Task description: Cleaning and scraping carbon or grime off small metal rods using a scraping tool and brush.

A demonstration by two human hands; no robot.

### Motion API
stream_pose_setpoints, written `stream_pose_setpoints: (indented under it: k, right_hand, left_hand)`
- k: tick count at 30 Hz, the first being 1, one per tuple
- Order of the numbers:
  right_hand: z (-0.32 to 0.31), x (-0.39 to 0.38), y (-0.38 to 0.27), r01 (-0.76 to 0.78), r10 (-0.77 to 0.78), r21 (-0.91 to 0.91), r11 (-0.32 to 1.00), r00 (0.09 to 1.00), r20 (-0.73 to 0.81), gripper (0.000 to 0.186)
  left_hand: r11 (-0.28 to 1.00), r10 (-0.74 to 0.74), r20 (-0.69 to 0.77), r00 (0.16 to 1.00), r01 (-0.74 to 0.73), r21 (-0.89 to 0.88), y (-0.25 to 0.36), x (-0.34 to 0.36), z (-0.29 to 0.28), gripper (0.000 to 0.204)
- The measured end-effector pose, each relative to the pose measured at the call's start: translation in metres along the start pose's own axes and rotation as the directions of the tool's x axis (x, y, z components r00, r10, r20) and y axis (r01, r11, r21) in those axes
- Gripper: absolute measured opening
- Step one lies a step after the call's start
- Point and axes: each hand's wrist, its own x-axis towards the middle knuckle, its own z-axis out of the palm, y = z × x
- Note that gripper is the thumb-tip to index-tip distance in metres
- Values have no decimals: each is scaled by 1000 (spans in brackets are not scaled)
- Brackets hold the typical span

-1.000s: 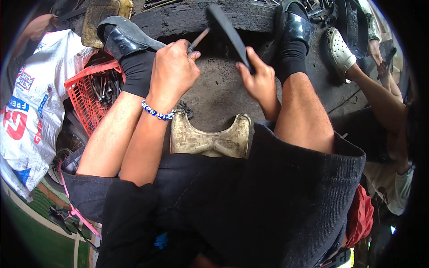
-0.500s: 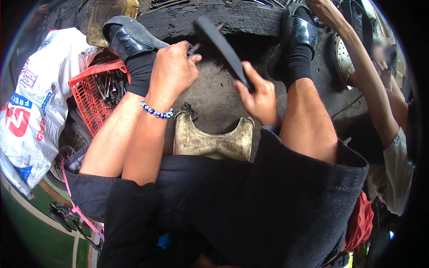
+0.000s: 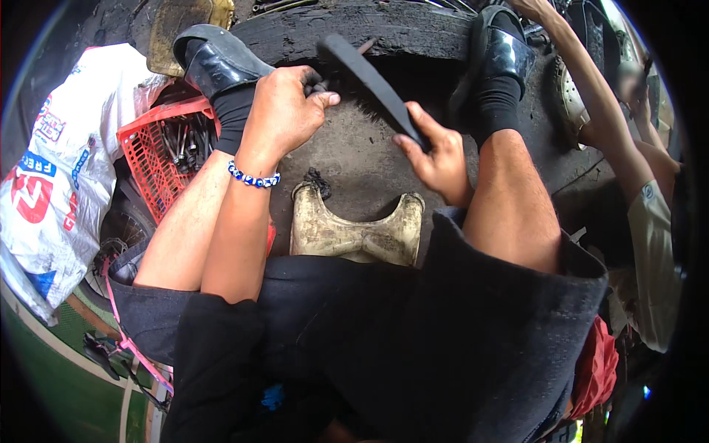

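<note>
My right hand point(image 3: 441, 156) is closed round the handle of a black brush point(image 3: 369, 80), which slants up and to the left with its dark bristles facing down and left. My left hand point(image 3: 290, 105), above a blue-and-white bead bracelet point(image 3: 253, 176), is closed on a small dark part beside the brush head. Fingers and brush cover most of that part, so its kind does not show. A brownish rod end point(image 3: 367, 46) sticks out past the far side of the brush; whether it belongs to the held part is unclear.
A worn cream plastic piece point(image 3: 358, 235) stands between my legs. To the left are a red basket point(image 3: 153, 161) of metal rods and a white plastic bag point(image 3: 63, 170). A blackened timber beam point(image 3: 295, 35) lies ahead. Another person's arm point(image 3: 591, 88) reaches in at right.
The brush and my right hand have shifted slightly right and down. My left hand has turned a little, its thumb now nearer the brush. The other person's arm has moved slightly.
</note>
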Motion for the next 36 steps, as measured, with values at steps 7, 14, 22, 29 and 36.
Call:
stream_pose_setpoints:
  k: [7,14,22,29,36]
  right_hand:
    - [-16,0,-5,-115,112,26,993,989,93,45]
    - [-9,-12,-1,-189,189,8,982,982,21,43]
    - [-7,-12,-7,-54,57,-30,998,993,100,45]
    - [-2,0,-3,-171,171,-74,983,985,-8,44]
    - [8,-1,4,-129,118,-94,987,986,-116,47]
  left_hand:
    - [998,-65,16,998,65,-19,-6,5,-5,25]
    - [990,-101,52,994,106,-96,-1,8,-9,22]
    - [1000,-10,4,1000,10,7,2,-2,-4,23]
    - [992,35,-38,999,-30,121,4,-2,1,22]
    - [997,-6,-73,997,12,81,8,1,1,19]
